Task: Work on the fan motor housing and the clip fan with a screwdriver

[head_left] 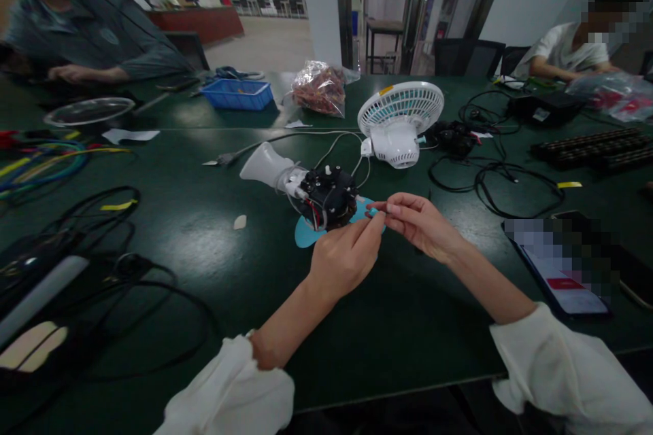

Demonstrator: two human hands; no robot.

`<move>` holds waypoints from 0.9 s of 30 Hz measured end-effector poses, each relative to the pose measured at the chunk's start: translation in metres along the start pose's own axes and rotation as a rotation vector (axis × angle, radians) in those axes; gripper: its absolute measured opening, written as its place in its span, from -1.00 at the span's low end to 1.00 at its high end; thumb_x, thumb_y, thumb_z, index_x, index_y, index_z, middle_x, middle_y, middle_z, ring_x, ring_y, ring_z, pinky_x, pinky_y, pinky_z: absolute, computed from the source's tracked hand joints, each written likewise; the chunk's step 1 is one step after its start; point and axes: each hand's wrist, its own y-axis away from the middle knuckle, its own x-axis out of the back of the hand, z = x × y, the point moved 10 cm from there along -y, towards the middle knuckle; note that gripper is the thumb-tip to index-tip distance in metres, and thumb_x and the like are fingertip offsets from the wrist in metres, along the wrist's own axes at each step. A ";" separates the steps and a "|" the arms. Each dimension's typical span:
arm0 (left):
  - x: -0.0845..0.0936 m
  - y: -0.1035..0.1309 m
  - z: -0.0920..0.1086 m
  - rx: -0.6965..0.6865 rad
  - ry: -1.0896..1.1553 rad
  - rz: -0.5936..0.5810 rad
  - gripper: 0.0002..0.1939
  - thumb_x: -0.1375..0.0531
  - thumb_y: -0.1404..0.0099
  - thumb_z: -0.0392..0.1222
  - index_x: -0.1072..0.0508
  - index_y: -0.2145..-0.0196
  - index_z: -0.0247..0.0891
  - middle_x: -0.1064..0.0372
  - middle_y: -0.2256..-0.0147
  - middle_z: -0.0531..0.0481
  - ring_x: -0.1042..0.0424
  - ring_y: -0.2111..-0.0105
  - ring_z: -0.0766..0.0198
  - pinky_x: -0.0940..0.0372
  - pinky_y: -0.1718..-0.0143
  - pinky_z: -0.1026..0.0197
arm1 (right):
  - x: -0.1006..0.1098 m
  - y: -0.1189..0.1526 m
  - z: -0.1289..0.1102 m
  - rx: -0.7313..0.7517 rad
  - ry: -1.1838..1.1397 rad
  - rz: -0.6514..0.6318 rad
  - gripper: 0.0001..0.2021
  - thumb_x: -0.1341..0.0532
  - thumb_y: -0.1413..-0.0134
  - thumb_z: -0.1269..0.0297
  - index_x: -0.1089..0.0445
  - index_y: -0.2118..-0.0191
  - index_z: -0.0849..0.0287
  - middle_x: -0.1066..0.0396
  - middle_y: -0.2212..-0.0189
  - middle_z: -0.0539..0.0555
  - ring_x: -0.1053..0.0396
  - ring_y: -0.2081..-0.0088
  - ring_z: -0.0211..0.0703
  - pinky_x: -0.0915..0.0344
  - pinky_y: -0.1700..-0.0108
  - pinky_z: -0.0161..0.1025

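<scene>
My left hand (347, 255) is closed, thumb and forefinger pinching a small light-blue piece (373, 211). From the right, my right hand (423, 223) meets it with its fingertips pinched together; what sits between them is too small to make out. Just left of my fingers lies an opened fan part with a black mechanism (330, 194) and exposed wires. A white flared stem (268, 166) sticks out from it to the upper left. Beneath it shows a flat light-blue rounded part (306, 234). Behind, a white fan head (400, 126) with a round grille rests on the table.
A blue tray (238, 94) and a clear bag of reddish-brown stuff (320, 90) stand at the back. Black cables (490, 177) lie right, near a phone (558, 268); more cables (102, 238) lie left. Co-workers (102, 41) sit across the table.
</scene>
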 end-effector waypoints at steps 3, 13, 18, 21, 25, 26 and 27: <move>-0.002 0.001 -0.008 0.080 0.032 0.007 -0.75 -0.15 -0.29 -0.35 -0.38 0.05 -0.37 -0.54 0.35 0.00 -0.51 0.45 0.31 -0.31 0.45 0.29 | 0.000 0.001 -0.004 0.045 0.011 0.026 -0.90 -0.37 0.04 0.33 -0.46 0.36 0.14 -0.55 0.18 0.02 -0.48 0.12 -0.27 -0.40 0.04 -0.36; -0.004 0.003 -0.017 0.177 0.032 -0.013 -0.72 -0.13 -0.31 -0.32 -0.39 0.01 -0.33 -0.56 0.32 -0.03 -0.53 0.43 0.31 -0.33 0.42 0.30 | -0.005 0.004 -0.012 0.086 0.088 0.014 -0.91 -0.35 0.01 0.30 -0.44 0.37 0.11 -0.53 0.11 0.02 -0.44 0.05 -0.20 -0.35 -0.05 -0.22; -0.007 0.005 -0.024 0.228 0.036 -0.034 -0.70 -0.10 -0.34 -0.29 -0.38 -0.02 -0.31 -0.56 0.34 -0.02 -0.53 0.43 0.31 -0.35 0.43 0.33 | -0.010 0.005 -0.016 0.126 0.137 0.000 -0.91 -0.34 0.00 0.26 -0.43 0.37 0.10 -0.51 0.07 0.03 -0.43 0.03 -0.16 -0.31 -0.08 -0.15; -0.008 0.004 -0.026 0.244 0.045 -0.030 -0.72 -0.10 -0.34 -0.28 -0.38 0.00 -0.33 -0.56 0.34 -0.03 -0.53 0.43 0.32 -0.35 0.45 0.34 | -0.012 0.006 -0.017 0.149 0.139 -0.005 -0.91 -0.34 0.00 0.27 -0.43 0.38 0.11 -0.51 0.06 0.04 -0.43 0.03 -0.16 -0.29 -0.09 -0.14; -0.007 0.003 -0.026 0.246 0.046 -0.020 -0.74 -0.12 -0.33 -0.29 -0.39 0.03 -0.33 -0.56 0.31 -0.04 -0.53 0.43 0.33 -0.33 0.48 0.35 | -0.014 0.007 -0.018 0.167 0.124 -0.003 -0.95 -0.32 -0.03 0.31 -0.44 0.37 0.11 -0.51 0.07 0.03 -0.44 0.07 -0.19 -0.30 -0.06 -0.18; -0.007 0.003 -0.027 0.249 0.040 -0.018 -0.74 -0.12 -0.33 -0.30 -0.40 0.03 -0.33 -0.56 0.32 -0.03 -0.53 0.44 0.33 -0.33 0.48 0.35 | -0.014 0.007 -0.018 0.171 0.121 0.001 -0.95 -0.32 -0.03 0.31 -0.44 0.37 0.11 -0.51 0.08 0.03 -0.44 0.07 -0.20 -0.31 -0.05 -0.18; -0.007 0.003 -0.027 0.251 0.035 -0.018 -0.74 -0.12 -0.33 -0.30 -0.40 0.03 -0.32 -0.56 0.33 -0.03 -0.52 0.44 0.33 -0.32 0.48 0.35 | -0.013 0.007 -0.018 0.175 0.119 0.005 -0.95 -0.32 -0.03 0.31 -0.44 0.36 0.11 -0.51 0.08 0.03 -0.44 0.07 -0.20 -0.31 -0.05 -0.19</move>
